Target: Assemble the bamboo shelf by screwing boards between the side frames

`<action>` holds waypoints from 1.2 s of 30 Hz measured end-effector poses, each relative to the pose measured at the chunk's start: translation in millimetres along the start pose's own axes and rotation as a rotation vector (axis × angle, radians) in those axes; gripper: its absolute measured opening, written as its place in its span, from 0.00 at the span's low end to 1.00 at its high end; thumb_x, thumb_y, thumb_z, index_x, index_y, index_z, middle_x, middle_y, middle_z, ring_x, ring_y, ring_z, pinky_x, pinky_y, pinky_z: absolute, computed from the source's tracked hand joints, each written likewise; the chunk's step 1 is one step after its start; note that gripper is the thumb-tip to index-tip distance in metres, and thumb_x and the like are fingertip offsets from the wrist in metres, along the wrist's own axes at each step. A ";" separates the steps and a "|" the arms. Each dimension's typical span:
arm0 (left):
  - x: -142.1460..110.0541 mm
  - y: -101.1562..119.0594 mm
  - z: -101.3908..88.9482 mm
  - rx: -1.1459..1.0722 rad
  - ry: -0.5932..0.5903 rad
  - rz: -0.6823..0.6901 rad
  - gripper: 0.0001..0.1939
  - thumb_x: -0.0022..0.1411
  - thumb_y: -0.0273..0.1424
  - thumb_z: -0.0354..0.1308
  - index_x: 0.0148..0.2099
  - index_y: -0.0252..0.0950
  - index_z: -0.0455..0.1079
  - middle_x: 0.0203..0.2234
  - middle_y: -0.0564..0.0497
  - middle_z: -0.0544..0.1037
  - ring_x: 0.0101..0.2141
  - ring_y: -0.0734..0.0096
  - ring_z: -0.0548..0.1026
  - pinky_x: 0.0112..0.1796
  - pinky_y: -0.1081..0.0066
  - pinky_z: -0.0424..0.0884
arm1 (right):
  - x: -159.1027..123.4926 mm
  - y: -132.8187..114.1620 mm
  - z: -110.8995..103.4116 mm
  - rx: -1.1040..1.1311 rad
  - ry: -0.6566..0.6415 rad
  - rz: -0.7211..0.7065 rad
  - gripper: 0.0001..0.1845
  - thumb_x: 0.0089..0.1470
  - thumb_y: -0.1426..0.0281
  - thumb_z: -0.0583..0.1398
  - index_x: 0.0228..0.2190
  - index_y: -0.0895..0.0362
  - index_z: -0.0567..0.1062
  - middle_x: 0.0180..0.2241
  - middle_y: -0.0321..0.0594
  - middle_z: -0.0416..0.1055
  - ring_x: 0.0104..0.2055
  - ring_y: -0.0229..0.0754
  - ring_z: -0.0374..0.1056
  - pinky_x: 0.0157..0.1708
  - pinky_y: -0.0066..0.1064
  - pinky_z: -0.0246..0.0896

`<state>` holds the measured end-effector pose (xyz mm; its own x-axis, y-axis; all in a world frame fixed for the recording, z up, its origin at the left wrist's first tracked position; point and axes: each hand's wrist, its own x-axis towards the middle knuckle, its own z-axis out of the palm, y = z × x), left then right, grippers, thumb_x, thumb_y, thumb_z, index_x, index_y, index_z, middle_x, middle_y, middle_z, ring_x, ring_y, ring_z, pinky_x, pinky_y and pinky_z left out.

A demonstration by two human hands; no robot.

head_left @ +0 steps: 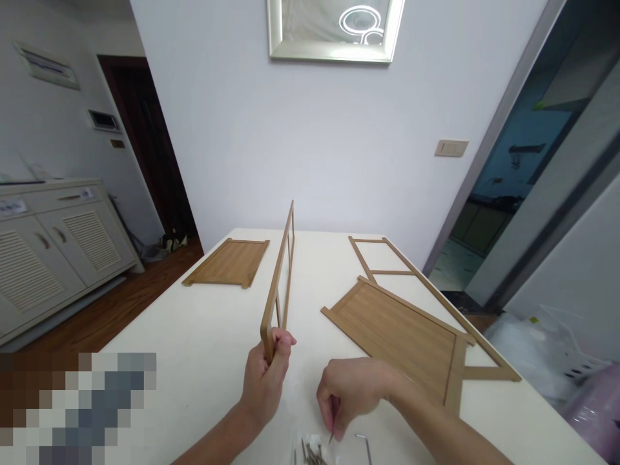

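The left hand (266, 374) clamps a wooden frame (277, 271); by the near edge of the table (194, 361), the right hand (352, 391) fingertip-pinches 1 screw (330, 438)

An ordinary home is suggested by the surroundings. A white table (208, 329) is set against a pale wall (363, 142), on which a glazed frame (334, 52) is hung and a switch plate (451, 148) is fixed. On the left, a slatted cabinet (82, 232) is placed on a wooden floor (143, 287), a small screen (103, 121) is mounted near a dark door (150, 129), and shoes (174, 242) are left beside it. On the right, a blue-walled room (520, 134) is partly seen past a grey door frame (492, 135)
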<state>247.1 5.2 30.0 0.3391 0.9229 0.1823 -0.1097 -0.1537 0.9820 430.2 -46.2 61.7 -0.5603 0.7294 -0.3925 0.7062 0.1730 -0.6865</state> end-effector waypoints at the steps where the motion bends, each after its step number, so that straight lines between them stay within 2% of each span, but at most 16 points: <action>1: 0.0 0.1 0.0 0.001 -0.001 -0.002 0.20 0.65 0.49 0.51 0.34 0.36 0.65 0.14 0.62 0.54 0.17 0.80 0.53 0.19 0.77 0.50 | -3.3 -1.9 -3.7 0.030 -0.016 -0.008 0.06 0.39 0.73 0.71 0.22 0.54 0.79 0.18 0.25 0.70 0.21 0.31 0.65 0.23 0.22 0.54; 4: 0.3 0.9 0.4 0.010 0.009 0.000 0.20 0.64 0.49 0.52 0.33 0.36 0.65 0.14 0.62 0.54 0.16 0.80 0.53 0.18 0.78 0.50 | -11.8 -7.8 -13.0 0.188 -0.018 -0.052 0.09 0.40 0.65 0.71 0.24 0.55 0.80 0.20 0.28 0.72 0.24 0.33 0.67 0.26 0.22 0.57; 6: 0.6 0.7 0.6 0.013 0.020 -0.003 0.21 0.63 0.50 0.52 0.33 0.36 0.66 0.13 0.61 0.54 0.16 0.80 0.53 0.18 0.78 0.50 | -14.9 -11.1 -17.6 0.358 0.077 -0.073 0.15 0.39 0.59 0.71 0.27 0.55 0.80 0.22 0.30 0.74 0.25 0.34 0.68 0.27 0.24 0.59; 10: 1.5 -2.7 0.6 0.016 0.015 -0.006 0.21 0.63 0.49 0.52 0.33 0.35 0.67 0.14 0.61 0.55 0.16 0.80 0.54 0.18 0.78 0.51 | -11.1 -18.1 -24.9 0.736 0.444 -0.167 0.17 0.38 0.60 0.72 0.28 0.58 0.79 0.24 0.35 0.75 0.27 0.35 0.69 0.29 0.27 0.62; 13: 1.8 -5.8 0.4 0.012 -0.006 0.003 0.21 0.65 0.49 0.51 0.34 0.35 0.67 0.14 0.61 0.54 0.17 0.80 0.53 0.19 0.77 0.51 | -0.5 -27.0 -30.4 0.903 0.738 -0.267 0.16 0.39 0.63 0.73 0.28 0.59 0.78 0.23 0.35 0.75 0.26 0.35 0.68 0.31 0.28 0.62; 15: 1.5 -6.8 0.4 0.007 -0.008 0.004 0.20 0.65 0.49 0.51 0.34 0.36 0.67 0.14 0.61 0.54 0.17 0.80 0.53 0.19 0.77 0.51 | 8.0 -35.3 -34.4 0.974 0.876 -0.315 0.16 0.39 0.64 0.73 0.29 0.59 0.78 0.23 0.35 0.75 0.26 0.35 0.68 0.31 0.29 0.63; 17: 1.2 -7.1 0.2 0.002 0.002 -0.002 0.20 0.65 0.48 0.51 0.34 0.36 0.66 0.14 0.61 0.54 0.17 0.80 0.53 0.19 0.77 0.50 | 16.1 -44.8 -38.7 1.016 0.953 -0.349 0.16 0.39 0.64 0.73 0.30 0.58 0.78 0.24 0.35 0.74 0.26 0.35 0.69 0.33 0.30 0.64; 24: 1.8 -7.6 0.3 -0.013 0.006 -0.018 0.20 0.63 0.49 0.52 0.34 0.36 0.66 0.14 0.61 0.55 0.17 0.80 0.53 0.19 0.77 0.50 | 38.7 -70.2 -50.3 1.052 1.062 -0.420 0.13 0.41 0.63 0.72 0.28 0.57 0.79 0.23 0.33 0.72 0.26 0.34 0.65 0.32 0.29 0.63; 36: 3.3 -11.7 1.6 -0.021 -0.046 -0.012 0.20 0.64 0.50 0.51 0.36 0.37 0.65 0.16 0.62 0.52 0.18 0.79 0.50 0.20 0.76 0.49 | 59.5 -72.2 -52.4 1.078 1.088 -0.405 0.12 0.42 0.64 0.71 0.29 0.57 0.79 0.26 0.35 0.74 0.27 0.35 0.65 0.32 0.30 0.63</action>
<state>251.0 9.5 19.3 0.3828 0.9074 0.1734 -0.1245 -0.1353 0.9830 368.5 19.4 120.0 0.2719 0.9413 0.1999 -0.2983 0.2799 -0.9125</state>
